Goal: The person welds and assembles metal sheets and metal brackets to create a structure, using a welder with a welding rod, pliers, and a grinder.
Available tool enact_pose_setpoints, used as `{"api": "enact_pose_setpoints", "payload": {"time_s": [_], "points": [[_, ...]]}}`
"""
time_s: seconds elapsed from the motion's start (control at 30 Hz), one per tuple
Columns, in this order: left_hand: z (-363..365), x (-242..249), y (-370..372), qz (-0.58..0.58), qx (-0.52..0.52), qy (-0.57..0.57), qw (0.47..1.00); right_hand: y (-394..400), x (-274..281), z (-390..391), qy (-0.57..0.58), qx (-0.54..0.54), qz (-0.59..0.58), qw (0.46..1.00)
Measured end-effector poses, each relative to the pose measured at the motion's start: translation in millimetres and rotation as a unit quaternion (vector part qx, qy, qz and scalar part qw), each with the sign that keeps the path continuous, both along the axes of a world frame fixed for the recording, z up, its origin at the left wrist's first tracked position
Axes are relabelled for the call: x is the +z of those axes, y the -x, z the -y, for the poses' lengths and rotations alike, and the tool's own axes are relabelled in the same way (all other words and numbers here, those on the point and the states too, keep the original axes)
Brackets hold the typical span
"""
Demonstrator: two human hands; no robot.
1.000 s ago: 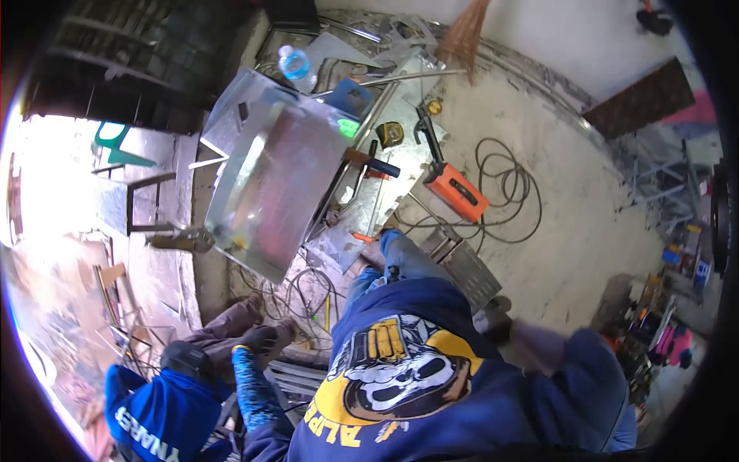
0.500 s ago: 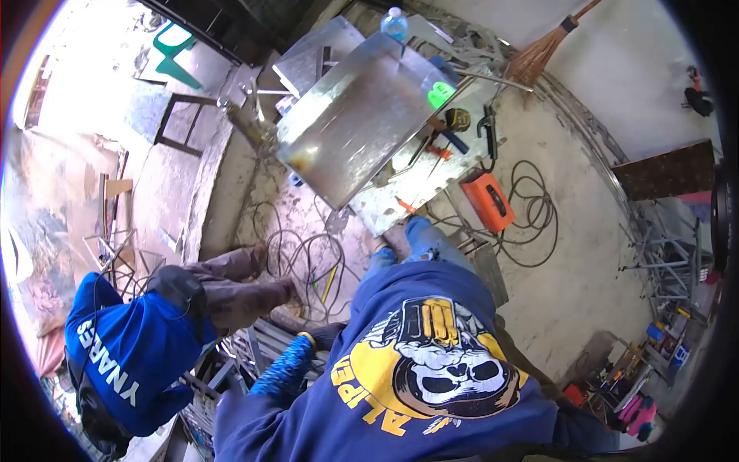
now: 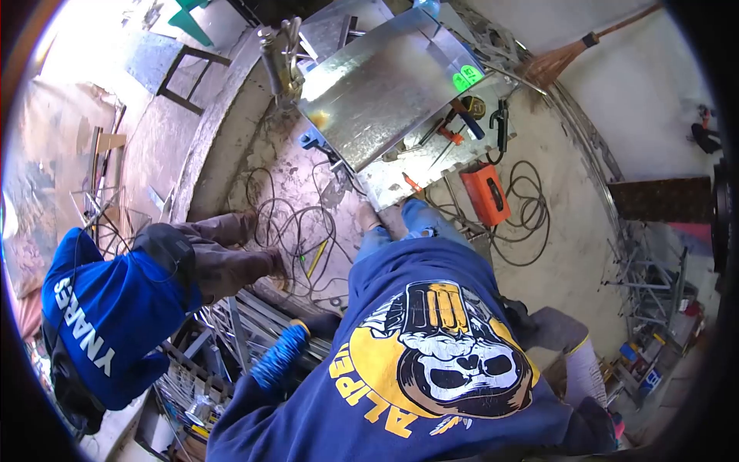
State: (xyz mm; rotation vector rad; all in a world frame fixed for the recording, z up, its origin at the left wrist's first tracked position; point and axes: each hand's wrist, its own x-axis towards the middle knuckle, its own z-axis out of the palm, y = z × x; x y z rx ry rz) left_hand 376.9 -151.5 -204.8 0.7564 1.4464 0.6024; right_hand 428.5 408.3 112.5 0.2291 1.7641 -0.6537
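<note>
My left hand [image 3: 319, 325], in a dark glove below a blue patterned sleeve, hangs at my left side near a stack of metal bars [image 3: 254, 327]. Its fingers are mostly hidden. At my right hip is my right hand [image 3: 550, 329] in a grey glove with a white cuff. A dark shape lies against its fingertips, and I cannot make out what it is. Before my feet, a shiny sheet-metal panel [image 3: 377, 85] rests over a low worktable [image 3: 392, 181]. A tape measure [image 3: 474, 108], an orange-handled tool [image 3: 450, 135] and a black electrode holder [image 3: 500, 127] lie beside it.
A person in a blue shirt [image 3: 115, 316] is at my left. An orange welding machine [image 3: 486, 196] stands on the floor by coiled cable [image 3: 531, 219]. More cables [image 3: 296, 223] loop across the floor at left. A broom [image 3: 558, 61] leans at the back right. Metal frames [image 3: 650, 269] stand at right.
My right hand has come into clear view at my right hip. The view has shifted, with the panel and table now higher in the picture. My left hand stays at my side.
</note>
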Motion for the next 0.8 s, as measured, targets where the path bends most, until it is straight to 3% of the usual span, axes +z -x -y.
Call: {"api": "enact_pose_setpoints", "payload": {"time_s": [0.03, 0.07, 0.1, 0.17, 0.2, 0.27, 0.33, 0.43, 0.53, 0.57, 0.63, 0.67, 0.7, 0.73, 0.77, 0.8], "points": [[2, -4, -10, -0.011, -0.005, -0.004, 1.000, 13, -1, -1, 0.000, 0.008, 0.000, 1.000], [-45, 78, 57, -0.094, 0.080, 0.109, 0.986, 22, -1, 0, 0.011, -0.001, -0.022, 1.000], [-83, 127, 95, -0.169, 0.179, 0.141, 0.959, 34, -3, -1, 0.023, -0.010, -0.048, 0.999], [-131, 153, 134, -0.192, 0.253, 0.031, 0.948, 58, 7, -2, 0.012, 0.026, -0.068, 0.997], [-161, 182, 144, -0.179, 0.300, -0.033, 0.936, 68, 16, 0, 0.000, 0.053, -0.085, 0.995], [-196, 198, 142, -0.012, 0.334, -0.134, 0.933, 98, 29, 3, 0.017, 0.114, -0.130, 0.985], [-218, 222, 152, 0.084, 0.259, -0.198, 0.942, 131, 34, 13, 0.075, 0.176, -0.279, 0.941], [-239, 243, 160, 0.064, 0.249, -0.282, 0.924, 196, 41, 63, 0.167, 0.214, -0.329, 0.904], [-244, 263, 167, 0.117, 0.246, -0.274, 0.922, 208, 36, 93, 0.218, 0.226, -0.402, 0.860], [-237, 284, 173, 0.202, 0.262, -0.179, 0.927, 216, 35, 100, 0.222, 0.234, -0.436, 0.840], [-217, 274, 170, 0.135, 0.253, -0.135, 0.949, 204, -9, 66, 0.290, 0.008, -0.362, 0.886], [-211, 262, 160, 0.108, 0.276, -0.111, 0.949, 190, -33, 40, 0.324, -0.179, -0.255, 0.893], [-207, 258, 162, 0.089, 0.283, -0.141, 0.945, 156, -95, 24, 0.365, -0.361, -0.281, 0.811], [-204, 254, 162, 0.073, 0.286, -0.169, 0.940, 128, -135, 13, 0.301, -0.370, -0.219, 0.852], [-201, 252, 161, 0.063, 0.312, -0.189, 0.929, 100, -150, 38, 0.354, -0.503, -0.112, 0.780], [-195, 256, 161, 0.056, 0.332, -0.173, 0.925, 109, -172, 41, 0.370, -0.489, -0.094, 0.784]]}}
